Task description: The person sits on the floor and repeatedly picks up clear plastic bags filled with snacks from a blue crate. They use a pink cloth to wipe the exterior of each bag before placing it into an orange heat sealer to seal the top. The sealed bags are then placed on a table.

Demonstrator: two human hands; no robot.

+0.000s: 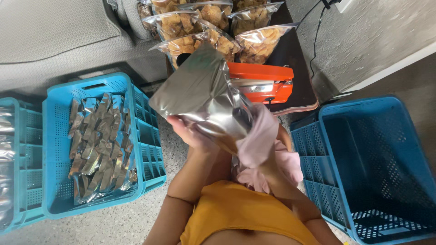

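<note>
Left hand [193, 134] clamps silver pouch [204, 93] from below, tilted up; right hand [263, 159], closed around pink cloth [261, 136], wipes it.

Your left hand [193, 134] grips a silver foil pouch [204, 93] from below, tilted up toward you. Your right hand [268, 159] is wrapped in a pink cloth [263, 136] pressed against the pouch's lower edge. Beyond sits an orange heat sealer [263, 81] and clear bags of snacks [218, 27]. A blue crate [145, 136] of foil packs stands left, another blue crate [372, 172] right.
</note>
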